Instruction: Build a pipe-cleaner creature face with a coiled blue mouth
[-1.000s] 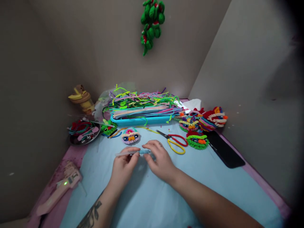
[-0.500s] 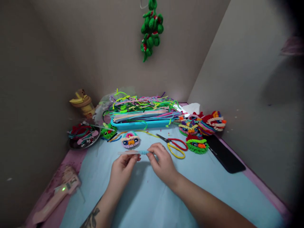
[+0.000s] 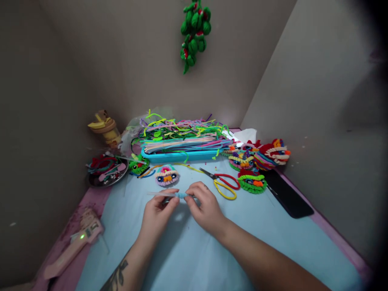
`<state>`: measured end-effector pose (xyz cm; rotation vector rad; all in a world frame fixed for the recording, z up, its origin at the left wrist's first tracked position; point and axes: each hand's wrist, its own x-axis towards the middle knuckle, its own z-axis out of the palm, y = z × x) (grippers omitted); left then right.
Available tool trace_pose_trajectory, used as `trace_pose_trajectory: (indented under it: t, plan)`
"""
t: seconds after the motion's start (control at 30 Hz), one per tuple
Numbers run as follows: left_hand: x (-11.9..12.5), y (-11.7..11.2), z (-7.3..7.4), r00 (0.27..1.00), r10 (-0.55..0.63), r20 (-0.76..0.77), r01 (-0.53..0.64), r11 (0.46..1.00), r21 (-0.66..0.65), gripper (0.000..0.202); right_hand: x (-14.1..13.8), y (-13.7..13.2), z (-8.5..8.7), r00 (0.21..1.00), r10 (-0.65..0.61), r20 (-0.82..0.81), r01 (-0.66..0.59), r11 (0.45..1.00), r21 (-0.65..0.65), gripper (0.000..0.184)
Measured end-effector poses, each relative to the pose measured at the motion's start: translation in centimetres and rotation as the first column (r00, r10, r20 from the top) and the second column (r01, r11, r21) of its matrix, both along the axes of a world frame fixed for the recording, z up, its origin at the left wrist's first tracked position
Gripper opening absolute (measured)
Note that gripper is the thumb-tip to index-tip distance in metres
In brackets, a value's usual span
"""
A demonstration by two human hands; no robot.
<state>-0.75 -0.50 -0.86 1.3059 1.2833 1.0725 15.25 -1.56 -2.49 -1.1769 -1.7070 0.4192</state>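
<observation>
My left hand (image 3: 160,210) pinches a thin pale stick (image 3: 153,194), whose free end sticks out to the left. Around the stick, between the two hands, sits a short light blue pipe cleaner coil (image 3: 181,195). Thumb and fingers of my right hand (image 3: 206,208) are closed on the right end of this coil; the fingertips hide what lies under them. Just beyond the left hand rests a small pipe cleaner face (image 3: 166,176) with an orange beak. Scissors (image 3: 222,182) with one red and one yellow handle lie open past my right hand.
A blue tray (image 3: 182,157) heaped with pipe cleaners stands at the back. On the left are a metal bowl (image 3: 107,184), a yellow cup (image 3: 106,131) and a pink glue gun (image 3: 79,246). Finished pipe cleaner faces (image 3: 252,182) and a black phone (image 3: 286,198) lie right.
My right hand has shifted slightly left toward my left hand, and the coil between them looks shorter. The camera view has moved a little.
</observation>
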Motion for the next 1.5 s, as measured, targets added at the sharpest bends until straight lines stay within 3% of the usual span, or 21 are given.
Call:
trace_pose_trajectory:
  t: [0.2,0.33,0.63,0.93,1.13,1.27,1.5]
  plan:
    - [-0.16,0.19,-0.33,0.994,0.015,0.111,-0.017,1.000,0.014,0.024,-0.22,-0.14,0.19,0.998,0.032,-0.061,-0.033,0.999,-0.016,0.009]
    - [-0.29,0.48,-0.62,0.989,-0.041,0.141,0.037,0.999,0.034,0.018,-0.21,-0.07,0.10,0.996,0.060,-0.072,-0.061,0.998,-0.022,0.010]
    - [0.02,0.52,-0.15,0.989,-0.056,0.139,0.065,0.996,-0.057,0.015,-0.06,0.03,-0.34,0.996,0.072,-0.054,-0.073,0.997,-0.004,0.010]
    - [-0.18,0.61,-0.24,0.997,-0.067,0.040,0.072,0.989,-0.129,0.024,-0.19,0.04,-0.29,0.999,-0.034,0.000,0.034,0.999,0.037,0.009]
    - [0.00,0.48,-0.61,0.989,-0.051,0.139,0.073,0.985,-0.159,0.032,-0.22,0.23,-0.35,0.994,-0.110,0.028,0.109,0.993,0.049,0.007]
    - [0.03,0.48,-0.38,0.985,-0.048,0.165,0.080,0.977,-0.197,0.034,-0.18,0.27,-0.49,0.984,-0.153,0.095,0.144,0.985,0.094,0.007]
    - [0.16,0.42,-0.44,0.996,0.019,0.087,-0.003,0.984,-0.177,0.034,-0.26,-0.16,-0.31,0.946,-0.208,0.250,0.159,0.966,0.203,0.008]
